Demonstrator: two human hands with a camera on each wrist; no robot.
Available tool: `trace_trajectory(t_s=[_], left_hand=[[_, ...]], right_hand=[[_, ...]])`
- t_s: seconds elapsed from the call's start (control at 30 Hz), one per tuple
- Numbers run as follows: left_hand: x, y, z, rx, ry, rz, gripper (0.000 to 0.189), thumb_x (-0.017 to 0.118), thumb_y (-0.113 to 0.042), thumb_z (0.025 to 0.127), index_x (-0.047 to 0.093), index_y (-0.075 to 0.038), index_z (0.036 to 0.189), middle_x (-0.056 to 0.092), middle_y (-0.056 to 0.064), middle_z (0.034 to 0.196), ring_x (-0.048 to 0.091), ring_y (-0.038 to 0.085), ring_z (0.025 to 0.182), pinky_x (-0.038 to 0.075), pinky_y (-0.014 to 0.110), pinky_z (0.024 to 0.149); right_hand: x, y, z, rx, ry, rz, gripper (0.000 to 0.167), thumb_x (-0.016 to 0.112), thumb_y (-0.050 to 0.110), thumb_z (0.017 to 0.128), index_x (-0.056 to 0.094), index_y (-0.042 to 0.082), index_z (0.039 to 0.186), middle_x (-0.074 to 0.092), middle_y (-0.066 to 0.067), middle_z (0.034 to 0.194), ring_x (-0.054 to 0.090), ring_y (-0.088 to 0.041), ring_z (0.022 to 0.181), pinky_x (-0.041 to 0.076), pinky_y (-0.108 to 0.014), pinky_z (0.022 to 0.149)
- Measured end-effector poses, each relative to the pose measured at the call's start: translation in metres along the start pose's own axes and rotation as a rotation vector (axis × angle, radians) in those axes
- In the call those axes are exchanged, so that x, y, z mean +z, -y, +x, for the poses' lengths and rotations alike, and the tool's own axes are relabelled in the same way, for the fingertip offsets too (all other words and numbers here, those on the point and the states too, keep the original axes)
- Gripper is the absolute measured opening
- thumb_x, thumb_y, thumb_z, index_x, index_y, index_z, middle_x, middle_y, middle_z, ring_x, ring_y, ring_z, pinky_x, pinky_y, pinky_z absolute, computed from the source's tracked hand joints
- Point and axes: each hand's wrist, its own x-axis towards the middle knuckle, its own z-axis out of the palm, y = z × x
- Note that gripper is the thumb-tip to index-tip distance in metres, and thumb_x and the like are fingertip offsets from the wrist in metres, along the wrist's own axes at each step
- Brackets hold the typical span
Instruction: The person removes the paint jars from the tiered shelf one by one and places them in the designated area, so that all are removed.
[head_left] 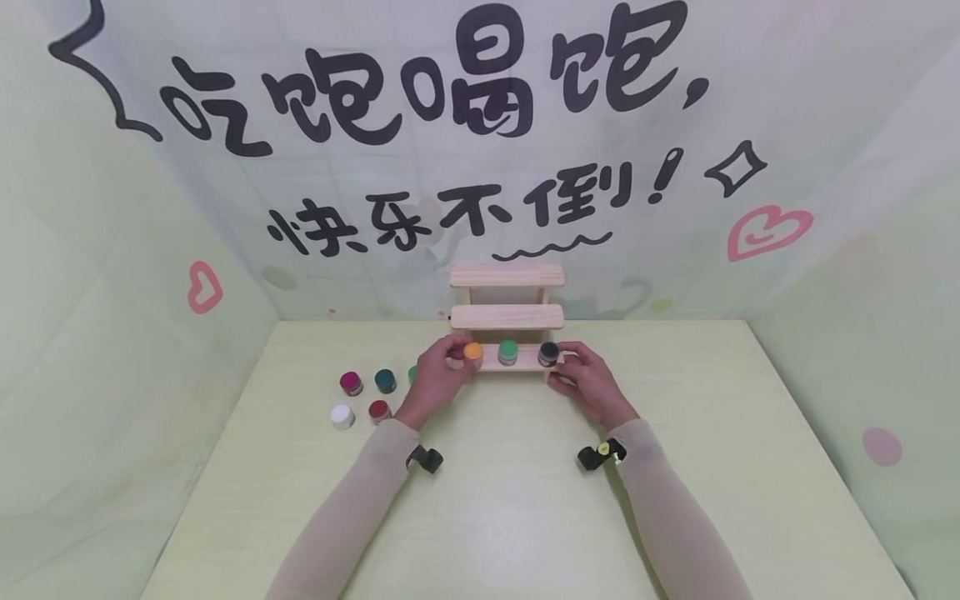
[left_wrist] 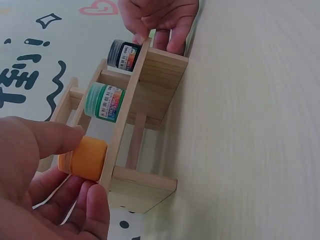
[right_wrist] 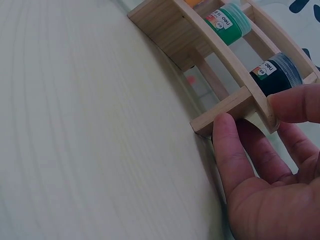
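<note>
Left fingers (left_wrist: pixel 55 136) pinch the squat orange plastic jar (left_wrist: pixel 89 160), probably light, stiff, best side-held, at the pale wooden rack's (head_left: pixel 506 317) left edge. Right fingers (right_wrist: pixel 230 147), partly hidden, seemingly grip its right edge.

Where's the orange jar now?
In the head view, the orange jar is in the left hand, at the left end of the lowest wooden shelf, left of a green jar.

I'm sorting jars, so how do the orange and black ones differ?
The left hand grips the orange jar, not the black jar. In the head view, the orange jar is leftmost on the lowest shelf, the black jar rightmost. In the left wrist view, the black jar shows a label, the orange jar none. Both have round tops.
</note>
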Motion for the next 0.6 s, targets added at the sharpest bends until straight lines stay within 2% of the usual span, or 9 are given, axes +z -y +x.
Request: trace_trajectory(t_s=[0.13,0.37,0.6], left_hand=[[-0.004,-0.002,-0.004,0.000,0.003,-0.045,0.046,0.082,-0.022,0.092,0.068,-0.016,0.136,0.071,0.002,0.117,0.065,0.021,0.109,0.061,0.029,0.082],[-0.010,-0.007,-0.013,-0.015,0.015,-0.035,0.043,0.083,-0.025,0.092,0.069,-0.019,0.132,0.072,0.000,0.120,0.065,0.020,0.114,0.060,0.038,0.095],[-0.017,-0.009,-0.022,-0.042,0.035,-0.025,0.042,0.082,-0.029,0.093,0.067,-0.021,0.131,0.070,-0.002,0.127,0.064,0.020,0.120,0.062,0.040,0.097]], right_hand=[[0.000,-0.001,0.000,0.002,-0.005,-0.001,0.032,0.056,-0.003,0.102,0.059,0.015,0.129,0.072,0.003,0.107,0.072,-0.013,0.099,0.064,-0.028,0.092],[0.000,-0.001,0.000,-0.005,-0.004,0.003,0.032,0.056,-0.003,0.102,0.059,0.017,0.127,0.073,0.002,0.106,0.072,-0.013,0.098,0.065,-0.028,0.091],[0.001,0.002,-0.002,-0.021,0.007,0.000,0.031,0.056,-0.003,0.102,0.058,0.014,0.128,0.073,0.003,0.106,0.071,-0.014,0.098,0.064,-0.029,0.093]])
